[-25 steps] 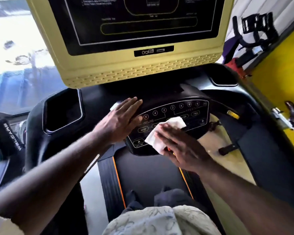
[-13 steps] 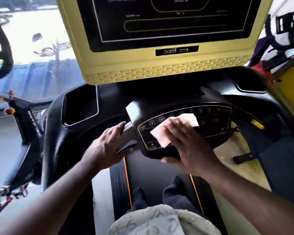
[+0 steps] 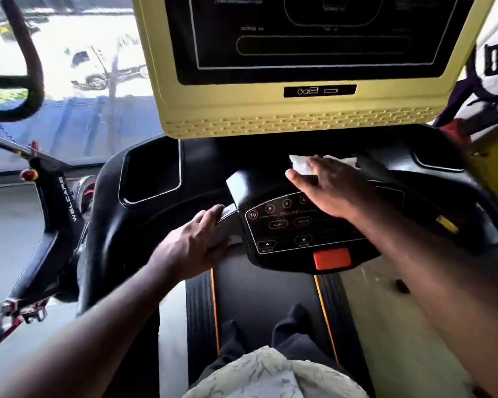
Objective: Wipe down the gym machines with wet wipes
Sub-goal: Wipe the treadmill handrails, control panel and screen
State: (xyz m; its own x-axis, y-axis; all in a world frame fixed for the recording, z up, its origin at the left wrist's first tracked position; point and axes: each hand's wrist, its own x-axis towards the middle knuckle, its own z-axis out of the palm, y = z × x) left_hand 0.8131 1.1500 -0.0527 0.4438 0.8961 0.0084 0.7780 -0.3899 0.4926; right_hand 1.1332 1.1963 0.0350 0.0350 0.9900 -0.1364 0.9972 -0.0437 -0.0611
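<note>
Right hand [image 3: 334, 191], fingers flat, has slid white wet wipe [image 3: 301, 165] off black button panel [image 3: 288, 228] to console ledge [image 3: 265, 156], upper centre; left hand [image 3: 194, 245] grips black handlebar [image 3: 227, 215]. Panel likely done.

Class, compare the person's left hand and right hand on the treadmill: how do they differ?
The left hand curls round a grey bar beside the button panel; the right hand lies flatter, fingers extended. The left hand holds no wipe; the right hand presses a white wipe on the console top. The left hand is nearer the person; the right hand reaches further forward. Both touch the treadmill.
</note>
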